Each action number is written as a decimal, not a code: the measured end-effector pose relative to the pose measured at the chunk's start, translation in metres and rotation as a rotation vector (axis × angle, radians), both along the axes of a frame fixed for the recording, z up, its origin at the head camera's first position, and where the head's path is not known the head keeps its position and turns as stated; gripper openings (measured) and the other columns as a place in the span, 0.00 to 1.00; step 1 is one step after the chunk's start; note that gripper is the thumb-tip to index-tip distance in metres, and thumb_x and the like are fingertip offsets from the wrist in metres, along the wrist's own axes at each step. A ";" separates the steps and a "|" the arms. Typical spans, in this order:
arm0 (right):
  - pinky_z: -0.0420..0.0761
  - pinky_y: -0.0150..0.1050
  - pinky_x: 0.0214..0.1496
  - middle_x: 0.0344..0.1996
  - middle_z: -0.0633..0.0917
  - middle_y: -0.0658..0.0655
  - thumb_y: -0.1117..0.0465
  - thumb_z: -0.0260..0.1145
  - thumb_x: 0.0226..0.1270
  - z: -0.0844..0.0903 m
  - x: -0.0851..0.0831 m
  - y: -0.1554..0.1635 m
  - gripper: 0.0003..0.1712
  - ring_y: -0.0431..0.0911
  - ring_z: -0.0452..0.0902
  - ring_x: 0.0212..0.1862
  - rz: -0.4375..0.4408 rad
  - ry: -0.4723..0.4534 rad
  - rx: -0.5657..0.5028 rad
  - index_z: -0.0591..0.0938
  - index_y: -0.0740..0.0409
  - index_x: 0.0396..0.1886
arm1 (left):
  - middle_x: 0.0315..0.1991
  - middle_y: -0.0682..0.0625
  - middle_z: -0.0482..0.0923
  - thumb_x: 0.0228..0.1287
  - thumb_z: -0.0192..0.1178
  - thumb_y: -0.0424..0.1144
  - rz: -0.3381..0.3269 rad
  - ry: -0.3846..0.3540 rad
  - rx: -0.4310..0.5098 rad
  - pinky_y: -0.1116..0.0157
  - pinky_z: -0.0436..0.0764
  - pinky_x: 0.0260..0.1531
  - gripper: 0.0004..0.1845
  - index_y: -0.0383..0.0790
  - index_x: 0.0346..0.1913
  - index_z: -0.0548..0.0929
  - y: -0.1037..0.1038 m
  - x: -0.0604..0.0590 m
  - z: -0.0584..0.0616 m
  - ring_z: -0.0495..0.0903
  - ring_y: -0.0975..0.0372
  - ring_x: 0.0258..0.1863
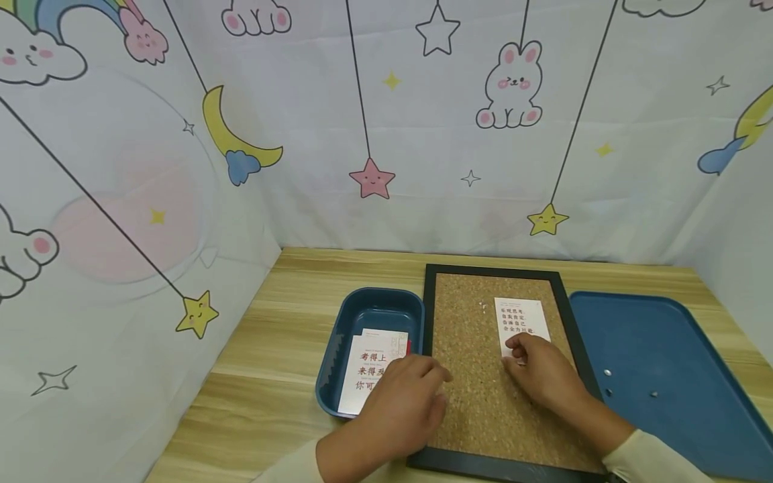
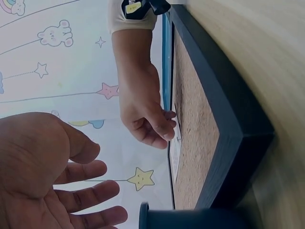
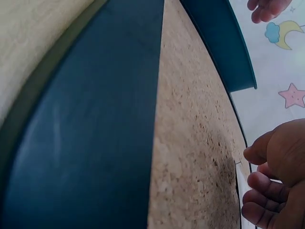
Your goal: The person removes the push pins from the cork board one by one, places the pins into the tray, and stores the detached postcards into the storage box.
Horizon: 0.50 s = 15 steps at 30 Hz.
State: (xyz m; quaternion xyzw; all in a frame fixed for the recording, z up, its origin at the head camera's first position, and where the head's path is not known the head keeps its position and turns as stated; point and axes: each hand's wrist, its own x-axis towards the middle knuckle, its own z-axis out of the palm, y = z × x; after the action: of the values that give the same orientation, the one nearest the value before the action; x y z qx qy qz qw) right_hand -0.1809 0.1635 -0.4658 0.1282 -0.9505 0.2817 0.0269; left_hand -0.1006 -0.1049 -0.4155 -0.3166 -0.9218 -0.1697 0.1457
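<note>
A white card (image 1: 521, 320) with dark red Chinese writing lies on the upper right of a black-framed cork board (image 1: 468, 376). My right hand (image 1: 546, 376) is over the card's lower edge, fingertips right at the paper. In the right wrist view, its bent fingers (image 3: 264, 186) and thumb stand apart with nothing visible between them. Several similar cards (image 1: 364, 365) lie stacked in a deep blue tray (image 1: 326, 362) left of the board. My left hand (image 1: 401, 402) hovers between tray and board, covering part of the cards; the left wrist view shows its fingers (image 2: 93, 193) loosely spread, holding nothing.
On the right, a flat blue tray (image 1: 664, 349) holds a few small metal pieces (image 1: 607, 372). The wooden table (image 1: 253, 376) carries everything. Behind and to the sides hangs a white cloth (image 1: 423, 221) with cartoon prints.
</note>
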 end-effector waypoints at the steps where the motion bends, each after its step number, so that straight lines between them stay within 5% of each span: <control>1: 0.83 0.49 0.40 0.36 0.86 0.57 0.65 0.73 0.64 -0.001 0.000 0.000 0.14 0.50 0.84 0.40 0.002 0.007 0.013 0.84 0.67 0.47 | 0.45 0.55 0.82 0.66 0.66 0.39 -0.005 0.009 0.001 0.58 0.77 0.54 0.10 0.45 0.49 0.86 0.001 0.000 -0.001 0.79 0.61 0.52; 10: 0.83 0.52 0.42 0.36 0.87 0.57 0.63 0.75 0.62 -0.006 -0.004 0.002 0.12 0.52 0.85 0.41 0.043 0.053 0.110 0.86 0.63 0.44 | 0.44 0.56 0.81 0.63 0.69 0.40 -0.041 0.083 -0.012 0.62 0.77 0.52 0.11 0.47 0.48 0.86 0.012 0.002 -0.009 0.79 0.62 0.50; 15: 0.82 0.50 0.40 0.33 0.86 0.53 0.61 0.77 0.61 -0.006 -0.006 0.002 0.11 0.49 0.83 0.38 0.061 0.065 0.153 0.87 0.59 0.41 | 0.46 0.55 0.81 0.65 0.67 0.40 -0.059 0.055 -0.033 0.61 0.77 0.52 0.11 0.47 0.49 0.86 0.018 0.003 -0.011 0.78 0.63 0.51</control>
State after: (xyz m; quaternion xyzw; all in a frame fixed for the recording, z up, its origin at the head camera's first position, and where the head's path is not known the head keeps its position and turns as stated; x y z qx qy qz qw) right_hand -0.1870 0.1658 -0.4718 0.1679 -0.9635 0.2047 0.0394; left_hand -0.0979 -0.0866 -0.4270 -0.3506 -0.9104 -0.1501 0.1607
